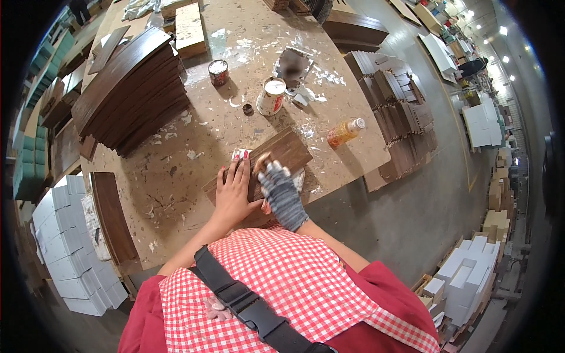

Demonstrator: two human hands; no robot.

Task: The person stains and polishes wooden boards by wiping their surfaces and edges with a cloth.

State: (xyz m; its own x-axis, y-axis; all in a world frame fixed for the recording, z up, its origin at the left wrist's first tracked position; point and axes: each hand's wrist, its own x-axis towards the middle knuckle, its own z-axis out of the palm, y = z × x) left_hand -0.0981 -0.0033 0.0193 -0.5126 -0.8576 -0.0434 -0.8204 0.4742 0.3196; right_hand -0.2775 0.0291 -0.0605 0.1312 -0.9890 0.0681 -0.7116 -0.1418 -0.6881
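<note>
A dark brown wood-grain board (291, 148) lies at a slant on the worktable in front of me. My left hand (235, 188) is bare and rests flat on the board's left part, fingers stretched out. On its right part, my right hand (281, 193) wears a grey fingerless knit glove and is closed, slightly blurred. A small tan-brown piece (263, 162) shows at its fingertips; its kind cannot be made out. Some pale material peeks out from under the board's edges.
The paint-spotted worktable (176, 217) carries a tall stack of curved brown boards (126, 88), a white can (272, 97), a dark can (218, 73), a small cap (248, 109) and a bottle of orange liquid (346, 133). A brown panel (113, 217) lies by the left edge. More stacked boards (397, 112) stand right.
</note>
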